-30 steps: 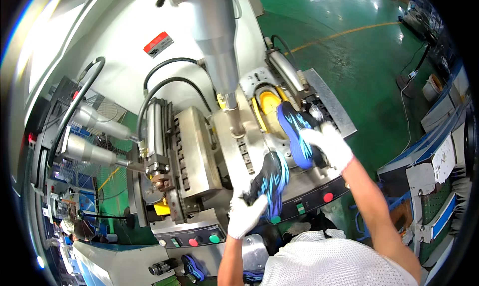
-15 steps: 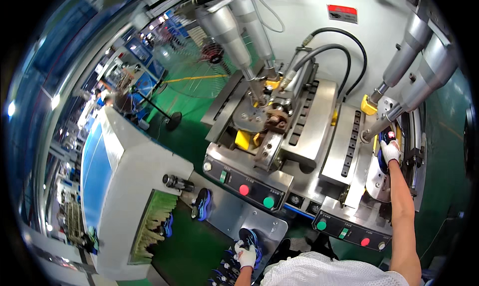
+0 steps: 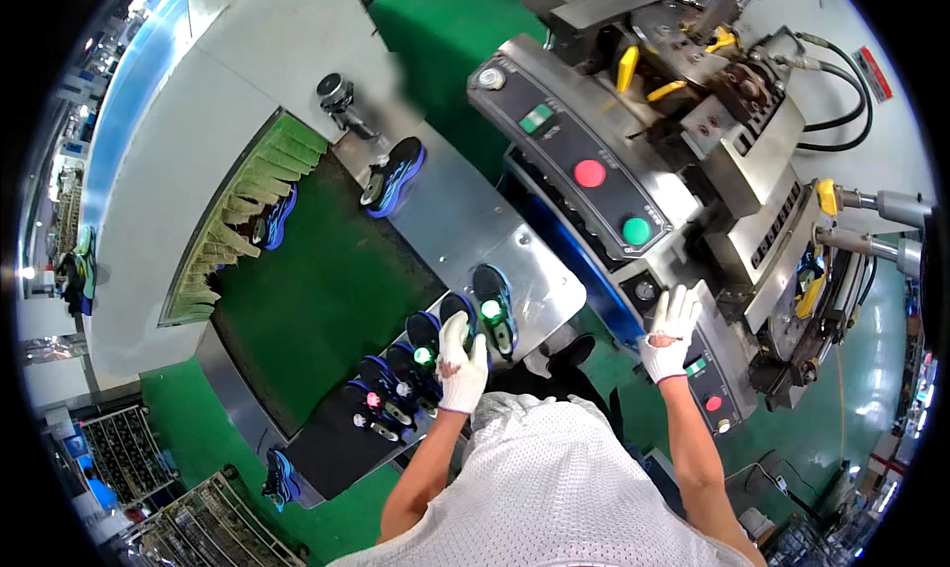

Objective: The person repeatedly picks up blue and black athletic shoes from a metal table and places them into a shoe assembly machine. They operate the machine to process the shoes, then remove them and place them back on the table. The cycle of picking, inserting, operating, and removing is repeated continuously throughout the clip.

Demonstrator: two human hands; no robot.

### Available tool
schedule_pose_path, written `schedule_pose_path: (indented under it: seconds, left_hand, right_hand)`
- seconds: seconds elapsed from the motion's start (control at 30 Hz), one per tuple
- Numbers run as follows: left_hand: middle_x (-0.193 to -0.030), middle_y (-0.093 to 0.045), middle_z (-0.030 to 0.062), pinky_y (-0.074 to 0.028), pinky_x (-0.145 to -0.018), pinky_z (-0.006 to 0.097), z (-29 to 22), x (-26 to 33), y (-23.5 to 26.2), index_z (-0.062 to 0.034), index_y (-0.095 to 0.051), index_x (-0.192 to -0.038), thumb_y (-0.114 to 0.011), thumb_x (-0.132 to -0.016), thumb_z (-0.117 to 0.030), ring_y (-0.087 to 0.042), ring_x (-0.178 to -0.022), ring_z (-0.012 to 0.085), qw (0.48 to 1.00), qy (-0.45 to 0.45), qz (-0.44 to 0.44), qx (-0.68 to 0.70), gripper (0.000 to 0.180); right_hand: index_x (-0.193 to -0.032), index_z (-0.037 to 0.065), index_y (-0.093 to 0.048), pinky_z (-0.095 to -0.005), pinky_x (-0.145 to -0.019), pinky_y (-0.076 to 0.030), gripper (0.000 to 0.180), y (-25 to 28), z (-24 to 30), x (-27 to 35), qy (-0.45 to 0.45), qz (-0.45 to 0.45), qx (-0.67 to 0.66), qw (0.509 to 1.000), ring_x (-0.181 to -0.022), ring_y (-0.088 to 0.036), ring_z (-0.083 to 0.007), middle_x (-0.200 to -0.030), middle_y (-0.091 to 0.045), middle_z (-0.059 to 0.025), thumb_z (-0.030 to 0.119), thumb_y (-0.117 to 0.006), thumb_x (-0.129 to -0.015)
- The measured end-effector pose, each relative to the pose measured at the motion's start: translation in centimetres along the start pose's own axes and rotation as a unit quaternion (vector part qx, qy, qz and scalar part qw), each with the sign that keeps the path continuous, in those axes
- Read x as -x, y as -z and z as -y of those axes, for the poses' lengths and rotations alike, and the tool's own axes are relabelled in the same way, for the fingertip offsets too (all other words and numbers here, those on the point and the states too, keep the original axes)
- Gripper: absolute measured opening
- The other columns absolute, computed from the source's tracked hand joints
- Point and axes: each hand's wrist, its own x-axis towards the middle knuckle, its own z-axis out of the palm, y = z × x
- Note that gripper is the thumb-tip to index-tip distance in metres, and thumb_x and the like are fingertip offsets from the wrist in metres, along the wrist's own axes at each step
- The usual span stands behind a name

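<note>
My left hand (image 3: pixel 461 369), in a white glove, has its fingers stretched and thumb apart. Its fingertips are over a dark blue-soled shoe (image 3: pixel 455 308) in a row; I cannot tell if they touch it. Just right of that hand, another black and blue shoe (image 3: pixel 495 305) sits on the metal shelf (image 3: pixel 534 270), a bright green spot on it. Gloved too, my right hand (image 3: pixel 671 334) is spread open with nothing in it, over the near end of the right control panel (image 3: pixel 708 369). Beyond it, a blue shoe (image 3: pixel 809 270) sits partly hidden in the press.
Several shoes (image 3: pixel 378 379) line the dark near strip of the conveyor frame. A further shoe (image 3: pixel 396 176) lies by a black cylindrical fitting (image 3: pixel 341 102). Green bristles (image 3: pixel 257 191) fringe the white housing's opening. The left control panel (image 3: pixel 574 151) carries red and green buttons.
The view has swung left and down. My right hand has let go of the shoe in the press and come back over the panel. My left hand has left the shoe on the shelf.
</note>
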Motion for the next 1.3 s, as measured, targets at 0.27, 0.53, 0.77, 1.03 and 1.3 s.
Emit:
schedule_pose_path:
  seconds: [0.27,0.53,0.77,1.03,1.3]
  left_hand:
    - [-0.146,-0.045,0.0252,-0.037,-0.118,0.045,7.9,0.7,-1.2,0.0042,-0.042,-0.144,-0.081,-0.078,-0.008,-0.047,-0.137,0.04,0.994,0.097,-0.005,-0.046,0.077]
    - [-0.146,-0.048,0.0261,-0.037,-0.119,0.045,10.3,-1.5,-3.0,-0.0005,-0.05,-0.132,-0.074,-0.077,0.002,-0.047,-0.138,0.0434,0.999,0.0,-0.045,-0.005,0.06]
    - [-0.137,-0.056,0.0153,-0.042,-0.111,0.037,7.2,-5.5,2.0,-0.0025,-0.049,-0.137,-0.079,-0.078,-0.001,-0.055,-0.125,0.0256,0.989,0.084,0.064,0.099,0.066]
    - [-0.137,-0.057,0.012,-0.046,-0.106,0.037,-4.9,-1.4,-4.1,-0.0024,-0.049,-0.147,-0.079,-0.077,0.002,-0.056,-0.114,0.0209,0.917,-0.167,0.361,0.011,0.076]
    - [-0.153,-0.048,0.0228,-0.036,-0.118,0.042,-15.8,18.0,-13.3,0.0014,-0.048,-0.135,-0.073,-0.079,0.007,-0.049,-0.138,0.0333,0.708,-0.28,0.646,0.062,0.061]
  right_hand:
    - [-0.156,-0.007,-0.029,-0.0472,-0.126,-0.023,0.101,-1.7,11.0,0.1,0.117,0.13,-0.171,0.969,-0.152,-0.027,-0.0444,-0.16,-0.029,-0.0326,0.032,-0.081,-0.08]
    - [-0.152,0.005,-0.043,-0.0428,-0.11,-0.044,0.091,-5.9,30.3,-0.2,-0.022,0.191,-0.275,0.942,-0.13,-0.059,-0.0349,-0.143,-0.058,-0.0211,0.042,-0.081,-0.079]
    - [-0.124,-0.005,-0.065,-0.0438,-0.095,-0.054,0.064,-2.1,24.3,-0.1,-0.267,0.32,-0.393,0.82,-0.105,-0.071,-0.0373,-0.113,-0.072,-0.0229,0.039,-0.082,-0.082]
    - [-0.104,0.0,-0.071,-0.0356,-0.073,-0.055,0.05,2.5,14.8,17.0,-0.435,0.017,-0.613,0.659,-0.08,-0.065,-0.0159,-0.088,-0.07,-0.008,0.046,-0.079,-0.085]
    - [-0.121,-0.016,-0.061,-0.0399,-0.083,-0.056,0.092,3.9,10.2,35.7,-0.67,-0.199,-0.497,0.515,-0.094,-0.07,-0.028,-0.103,-0.07,-0.0254,0.068,-0.071,-0.084]
